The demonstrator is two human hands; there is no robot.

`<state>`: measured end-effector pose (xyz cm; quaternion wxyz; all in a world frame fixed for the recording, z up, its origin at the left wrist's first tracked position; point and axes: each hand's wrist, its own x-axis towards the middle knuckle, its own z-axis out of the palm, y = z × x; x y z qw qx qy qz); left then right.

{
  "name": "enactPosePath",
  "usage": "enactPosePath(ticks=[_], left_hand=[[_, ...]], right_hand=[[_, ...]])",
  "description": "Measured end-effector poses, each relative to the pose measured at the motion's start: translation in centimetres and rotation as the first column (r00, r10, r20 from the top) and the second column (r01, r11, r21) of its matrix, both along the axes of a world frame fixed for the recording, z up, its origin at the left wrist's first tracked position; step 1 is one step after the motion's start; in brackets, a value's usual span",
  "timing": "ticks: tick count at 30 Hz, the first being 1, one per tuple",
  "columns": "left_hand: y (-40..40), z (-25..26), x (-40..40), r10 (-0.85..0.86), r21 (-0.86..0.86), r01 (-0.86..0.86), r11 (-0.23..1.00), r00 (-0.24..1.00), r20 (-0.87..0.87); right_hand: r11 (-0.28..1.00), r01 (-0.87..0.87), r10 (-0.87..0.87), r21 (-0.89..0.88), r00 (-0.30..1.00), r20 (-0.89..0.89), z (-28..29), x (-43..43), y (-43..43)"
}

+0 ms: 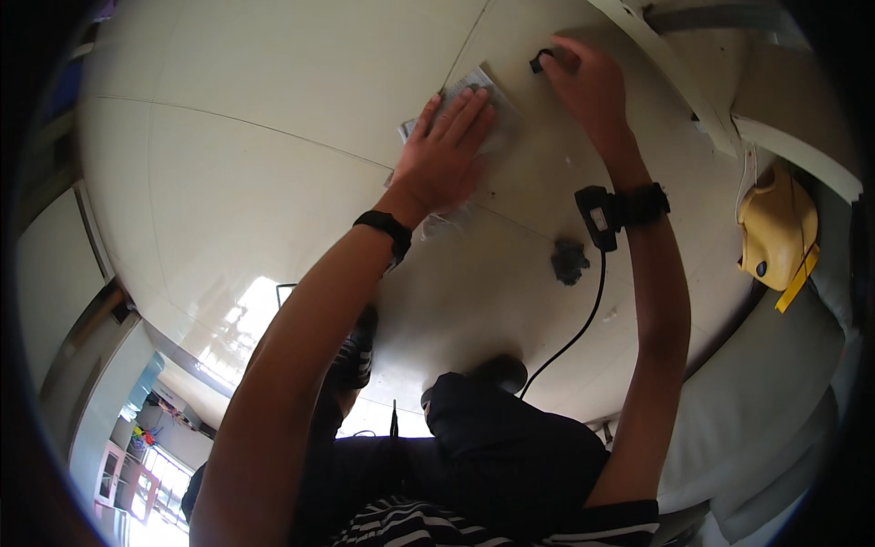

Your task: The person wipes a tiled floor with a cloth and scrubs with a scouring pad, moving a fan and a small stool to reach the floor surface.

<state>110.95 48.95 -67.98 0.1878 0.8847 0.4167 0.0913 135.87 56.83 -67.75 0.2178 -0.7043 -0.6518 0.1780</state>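
Observation:
My left hand (448, 147) lies flat on a thin grey-white cloth or paper sheet (484, 76) on the pale tiled floor (273, 75). Its fingers are stretched out, and the palm hides much of the sheet. A crumpled, translucent whitish piece (444, 223) shows by the wrist. To the right, my right hand (584, 78) pinches a small black object (539, 63) between thumb and forefinger, close above or at the floor; I cannot tell what it is. Below that arm lies a dark grey fuzzy clump (570, 261).
Pale furniture framing (683, 82) stands at upper right. A yellow bag-like item (779, 229) hangs beside a grey sofa (745, 437). From a black device (598, 217) on my right wrist, a black cable (581, 333) runs towards my knee. My shoes (502, 372) are below.

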Motion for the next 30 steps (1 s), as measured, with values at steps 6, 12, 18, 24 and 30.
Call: enactPosePath(ticks=[6, 12, 18, 24, 30], left_hand=[[-0.2, -0.2, 0.1, -0.015, 0.017, 0.015, 1.0, 1.0, 0.006], [-0.3, -0.2, 0.3, -0.02, 0.026, 0.02, 0.999, 1.0, 0.013], [-0.2, -0.1, -0.3, -0.012, 0.037, 0.013, 0.999, 1.0, -0.015], [-0.2, 0.0, 0.1, -0.026, 0.038, 0.026, 0.999, 1.0, -0.006], [-0.2, -0.1, -0.1, -0.027, 0.028, 0.027, 0.999, 1.0, 0.012]], right_hand=[[0.998, -0.058, 0.058, 0.01, 0.998, -0.001, 0.6, 0.3, -1.3], [0.998, -0.002, -0.013, -0.068, 0.976, -0.22, 3.0, 1.2, -3.0], [0.997, 0.0, -0.015, -0.078, 0.98, -0.196, 3.2, 2.6, -4.0], [0.996, -0.073, 0.065, -0.061, 0.991, -0.118, 0.8, 1.0, -2.7], [0.988, -0.039, 0.034, -0.151, 0.999, -0.036, 1.1, 0.2, -2.4]])
